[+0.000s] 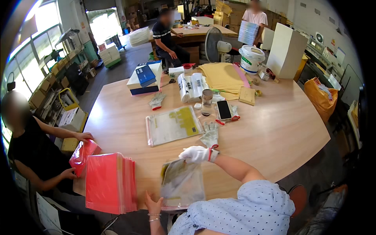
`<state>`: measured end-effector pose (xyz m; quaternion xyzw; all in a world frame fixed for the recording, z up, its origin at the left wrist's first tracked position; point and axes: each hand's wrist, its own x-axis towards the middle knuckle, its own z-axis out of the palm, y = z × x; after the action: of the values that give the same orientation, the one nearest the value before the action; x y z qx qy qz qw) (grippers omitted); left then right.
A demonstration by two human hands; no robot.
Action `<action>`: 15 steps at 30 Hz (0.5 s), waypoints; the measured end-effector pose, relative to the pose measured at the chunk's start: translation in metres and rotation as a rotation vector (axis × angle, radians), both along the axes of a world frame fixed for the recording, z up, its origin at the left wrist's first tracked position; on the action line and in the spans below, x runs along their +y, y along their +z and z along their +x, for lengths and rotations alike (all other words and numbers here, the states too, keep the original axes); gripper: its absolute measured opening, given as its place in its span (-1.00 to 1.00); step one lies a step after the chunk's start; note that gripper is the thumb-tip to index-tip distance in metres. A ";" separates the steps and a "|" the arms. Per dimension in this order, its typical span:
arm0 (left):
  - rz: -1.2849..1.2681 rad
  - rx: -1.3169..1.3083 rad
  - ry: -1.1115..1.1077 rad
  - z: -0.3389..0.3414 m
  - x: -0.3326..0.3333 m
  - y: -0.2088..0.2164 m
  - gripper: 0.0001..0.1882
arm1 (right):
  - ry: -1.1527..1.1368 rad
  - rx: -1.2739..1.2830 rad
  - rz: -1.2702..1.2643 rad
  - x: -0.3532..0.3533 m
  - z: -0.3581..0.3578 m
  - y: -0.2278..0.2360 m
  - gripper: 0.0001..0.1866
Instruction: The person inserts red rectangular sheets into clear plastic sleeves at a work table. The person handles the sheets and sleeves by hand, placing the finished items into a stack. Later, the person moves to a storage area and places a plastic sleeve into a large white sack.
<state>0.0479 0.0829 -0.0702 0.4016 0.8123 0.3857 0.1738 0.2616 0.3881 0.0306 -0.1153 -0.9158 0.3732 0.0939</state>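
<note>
A clear plastic bag [183, 186] with greyish and yellow-green print lies at the table's near edge. My right hand [194, 154], in a white glove, pinches its upper edge and lifts it a little. My left hand [153, 203] is bare, with bracelets at the wrist; its fingers and thumb are spread beside the bag's lower left corner. Farther up the table lies a similar clear bag [174, 125], flat. To the left stands a tall stack of red sheets in clear sleeves [105, 182].
A co-worker at the left holds a red plastic-wrapped packet [83, 153]. Beyond are a loose glove [210, 135], a phone [224, 110], a glass [206, 102], yellow envelopes [221, 76], a white bucket [251, 58] and a fan [214, 44]. Two more people are farther back.
</note>
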 end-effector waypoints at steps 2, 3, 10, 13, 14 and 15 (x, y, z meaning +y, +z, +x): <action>-0.094 -0.453 -0.088 -0.022 0.001 -0.013 -0.40 | -0.015 0.097 -0.008 -0.016 0.031 0.035 -0.78; 0.011 -0.634 -0.126 -0.026 -0.003 -0.027 -0.61 | -0.085 0.186 -0.048 -0.025 0.045 0.043 -0.79; 0.103 -0.788 -0.380 -0.009 -0.020 -0.053 -0.62 | -0.323 0.127 -0.227 -0.040 0.114 0.046 -0.75; 0.253 -1.084 -0.148 0.017 0.000 -0.046 -0.58 | -0.427 0.274 -0.290 -0.040 0.137 0.029 -0.72; 0.409 -1.248 -0.168 0.033 0.002 -0.036 -0.59 | -0.475 0.343 -0.566 -0.046 0.136 0.025 -0.69; 0.596 -1.398 -0.205 0.048 0.007 -0.033 -0.59 | -0.509 0.282 -0.609 -0.048 0.140 0.029 -0.65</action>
<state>0.0960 0.0899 -0.1032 0.1674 0.3337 0.7347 0.5665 0.4012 0.3398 0.0598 -0.3082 -0.6842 0.6037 0.2691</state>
